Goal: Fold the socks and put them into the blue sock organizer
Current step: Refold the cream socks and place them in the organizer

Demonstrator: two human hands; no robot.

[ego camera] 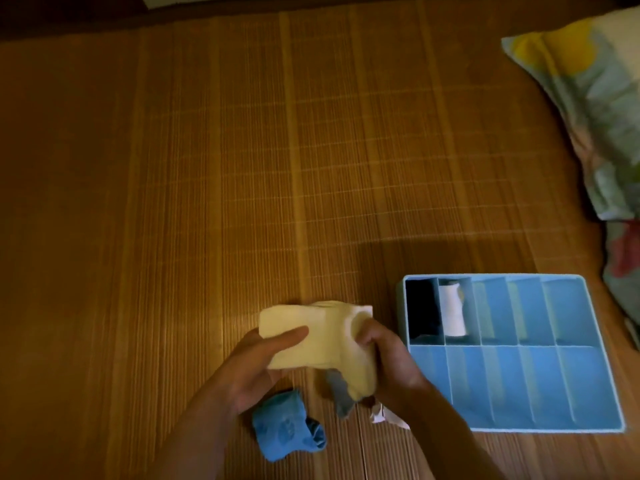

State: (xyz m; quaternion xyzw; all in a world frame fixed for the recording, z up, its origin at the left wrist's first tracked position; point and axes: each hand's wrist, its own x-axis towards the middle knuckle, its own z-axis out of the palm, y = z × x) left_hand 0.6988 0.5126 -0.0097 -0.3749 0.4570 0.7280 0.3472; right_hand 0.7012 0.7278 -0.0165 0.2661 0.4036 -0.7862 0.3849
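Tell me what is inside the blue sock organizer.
In the blue sock organizer, a dark sock fills the far-left compartment, a rolled white sock the next. Others look empty; dividers hide some floor.

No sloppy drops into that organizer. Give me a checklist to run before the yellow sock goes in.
1. Grip: left hand and right hand both hold the yellow sock: ok.
2. Fold finished: one end hangs loose under the right hand: not ok.
3. Free slot: third back-row compartment of the blue organizer looks empty: ok.
4. Organizer close beside the right hand: ok.
5. Other socks done: blue sock and grey sock lie loose on the mat: not ok.
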